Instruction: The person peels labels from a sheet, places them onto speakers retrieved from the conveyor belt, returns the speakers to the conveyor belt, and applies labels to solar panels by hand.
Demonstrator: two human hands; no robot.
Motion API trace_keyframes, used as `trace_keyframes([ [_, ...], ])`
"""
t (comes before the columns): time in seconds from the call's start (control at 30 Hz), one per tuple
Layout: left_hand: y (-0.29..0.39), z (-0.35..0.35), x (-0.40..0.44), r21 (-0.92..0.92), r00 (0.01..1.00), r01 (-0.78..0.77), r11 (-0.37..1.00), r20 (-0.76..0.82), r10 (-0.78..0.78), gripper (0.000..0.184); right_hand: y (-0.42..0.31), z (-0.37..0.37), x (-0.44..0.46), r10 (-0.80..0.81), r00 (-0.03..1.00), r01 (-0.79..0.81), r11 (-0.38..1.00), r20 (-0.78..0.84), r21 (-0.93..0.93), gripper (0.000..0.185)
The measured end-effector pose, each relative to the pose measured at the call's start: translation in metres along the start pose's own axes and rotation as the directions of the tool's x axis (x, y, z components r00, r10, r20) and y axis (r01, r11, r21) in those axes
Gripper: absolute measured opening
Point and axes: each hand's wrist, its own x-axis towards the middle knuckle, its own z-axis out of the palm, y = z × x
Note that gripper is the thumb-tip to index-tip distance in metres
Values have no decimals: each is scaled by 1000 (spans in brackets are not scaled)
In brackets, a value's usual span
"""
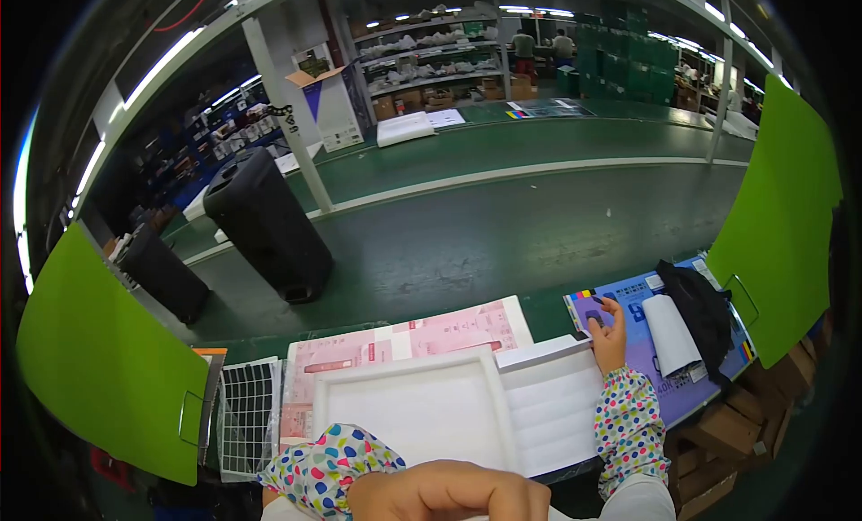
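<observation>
My left hand (449,490) is close to the camera at the bottom middle, its fingers curled in; whatever they may hold is hidden. A shallow white foam tray (409,413) lies just beyond it. My right hand (611,337) is over the left part of a purple-blue printed sheet (628,319), thumb and forefinger curved and apart. A small dark patch (593,317) shows between them; I cannot tell whether it is print or an object. Beside that wrist lies a white padded sheet (552,413) with a raised white strip (543,352) along its far edge. Both forearms wear dotted sleeves.
Pink printed sheets (404,341) lie under the tray, with a white wire grid (249,418) to the left. A white roll (673,334) and black bag (699,314) rest at right. Green panels (117,359) flank the bench. Black speakers (269,225) stand on the green conveyor (467,234).
</observation>
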Motion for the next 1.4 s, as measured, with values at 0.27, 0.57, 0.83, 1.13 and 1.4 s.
trace_keyframes([
  [0.27, 28, 12, 11, 232, 995, -96, 968, -7, 101, 26, -10, 1, -3, 19, 1000, -19, 1000, 8, 4, 51],
  [0.57, 34, 15, 11, 407, 907, -414, 814, 107, 408, 22, 3, -1, 0, 26, 1000, -26, 999, 10, 36, 51],
  [0.83, 47, 15, 6, 430, 904, -427, 796, 184, 386, 22, -2, 0, 1, 59, 998, -58, 997, -3, 58, 52],
  [1.13, 53, 15, 6, 494, 886, -463, 736, 241, 396, 18, -1, -1, 0, 61, 998, -61, 996, 14, 57, 52],
  [1.4, 65, 13, -5, 618, 875, -481, 622, 295, 384, 20, 13, -2, 2, -133, 991, 132, 983, -1, -129, 48],
])
